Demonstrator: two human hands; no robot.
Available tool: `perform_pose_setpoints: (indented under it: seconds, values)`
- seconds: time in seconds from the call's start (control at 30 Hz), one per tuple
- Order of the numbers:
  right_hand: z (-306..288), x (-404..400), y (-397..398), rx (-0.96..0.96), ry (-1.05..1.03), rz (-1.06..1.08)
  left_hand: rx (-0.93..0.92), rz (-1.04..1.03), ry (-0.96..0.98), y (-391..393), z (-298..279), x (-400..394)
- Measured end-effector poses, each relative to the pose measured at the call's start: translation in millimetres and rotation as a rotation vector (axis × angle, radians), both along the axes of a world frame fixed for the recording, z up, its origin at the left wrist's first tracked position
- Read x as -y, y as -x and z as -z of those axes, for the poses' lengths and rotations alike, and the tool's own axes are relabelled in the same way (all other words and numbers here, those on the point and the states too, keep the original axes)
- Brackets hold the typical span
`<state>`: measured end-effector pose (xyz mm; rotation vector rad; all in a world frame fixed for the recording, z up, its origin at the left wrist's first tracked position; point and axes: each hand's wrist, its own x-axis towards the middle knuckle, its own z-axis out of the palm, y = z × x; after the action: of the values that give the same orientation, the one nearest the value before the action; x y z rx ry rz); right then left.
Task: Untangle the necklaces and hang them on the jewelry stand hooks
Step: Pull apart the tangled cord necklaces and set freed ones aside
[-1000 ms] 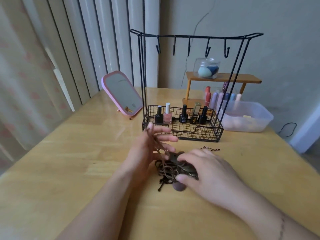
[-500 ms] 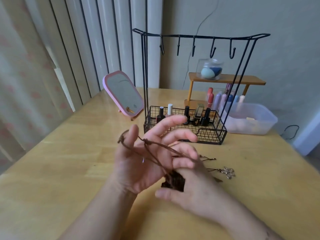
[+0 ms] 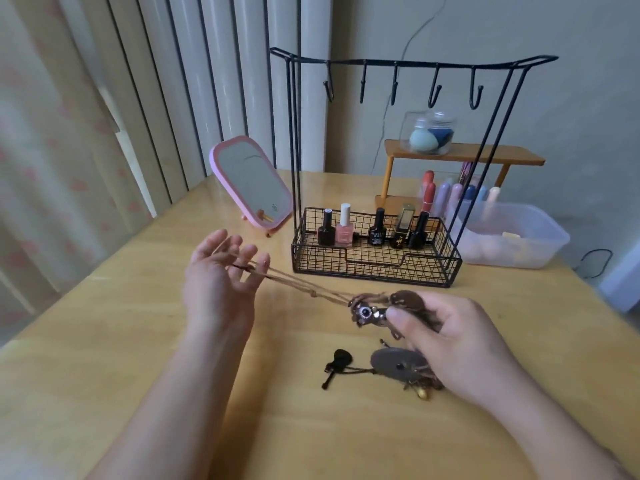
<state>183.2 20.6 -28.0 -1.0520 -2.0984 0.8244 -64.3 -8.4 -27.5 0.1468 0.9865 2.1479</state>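
Note:
A tangle of brown cord necklaces (image 3: 391,308) with pendants hangs just above the wooden table (image 3: 104,341). My right hand (image 3: 446,337) grips the bunch of pendants and cords. A loop of tan cord (image 3: 294,280) runs taut from that bunch to my left hand (image 3: 216,275), whose fingers are spread straight with the loop hooked around them. A round grey pendant (image 3: 394,365) and a black tassel (image 3: 337,363) lie on the table under my right hand. The black wire jewelry stand (image 3: 412,62) stands behind, its several hooks bare.
Nail polish bottles (image 3: 374,228) stand in the stand's wire basket (image 3: 374,268). A pink-framed mirror (image 3: 251,183) leans at the left. Behind are a small wooden shelf (image 3: 464,155) with a jar of sponges and a clear plastic tub (image 3: 512,233) at the right.
My left hand has moved left and away, pulling the cord loop taut. My right hand lifted the bunch to the right, and a grey pendant and black tassel now lie exposed on the table.

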Motion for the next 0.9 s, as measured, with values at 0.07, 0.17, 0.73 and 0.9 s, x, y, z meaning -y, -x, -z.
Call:
perform_pose_setpoints:
  seconds: [0.07,0.17,0.73,0.9]
  values:
    - [1,-2,-2,0.096,0.043,0.092,-0.182,0.070,0.189,1,-1,1]
    - [10,-9,-6,0.346,-0.060,0.172,-0.665,0.221,0.436,-6,4,1]
    - [-4,-15,-9,-0.705,0.563,0.014,-1.617,0.544,0.148,-72,33,3]
    - [-8,-12,-9,-0.909,0.745,-0.139,-1.228,0.784,-0.013,-75,30,3]
